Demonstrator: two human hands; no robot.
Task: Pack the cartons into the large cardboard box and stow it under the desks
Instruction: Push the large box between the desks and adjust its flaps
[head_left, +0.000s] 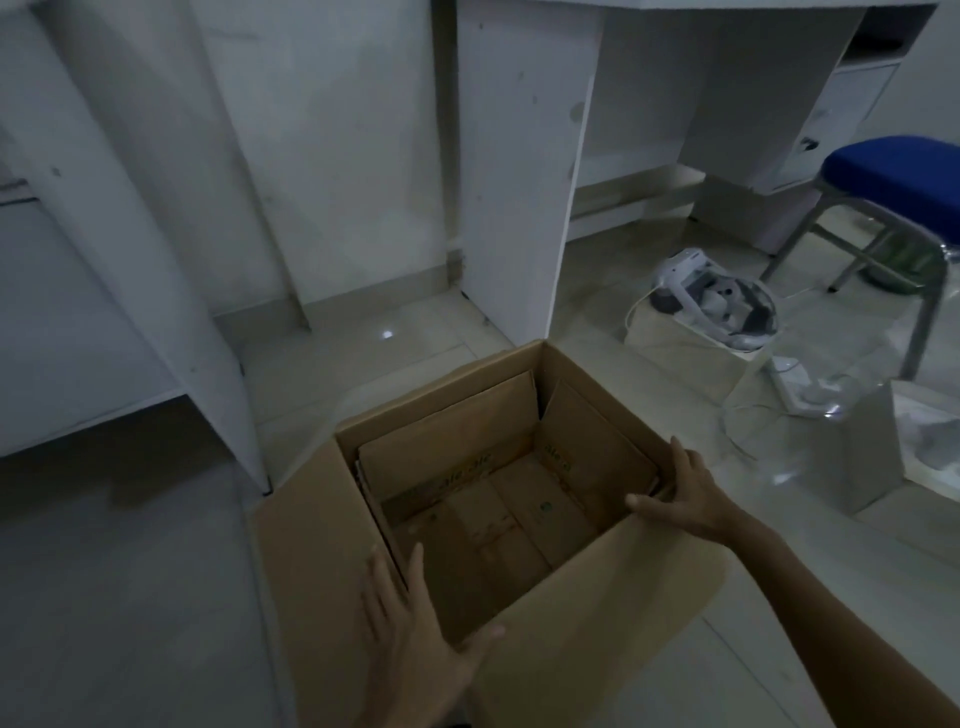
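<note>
A large brown cardboard box (311, 530) stands open on the floor in front of me. Flattened cartons (452, 441) stand upright against its inner walls, and more lie flat on its bottom. My left hand (410, 623) grips the box's near left corner, fingers over the rim. My right hand (680, 493) holds the right rim, thumb inside. The white desks (519, 171) stand just beyond the box, with open floor space between their panels.
A white headset (717, 301) lies on a bag at the right. Behind it stands a blue-seated stool (893, 176). A white power strip (795, 384) with cable and a pale box (883, 447) sit on the floor at the right.
</note>
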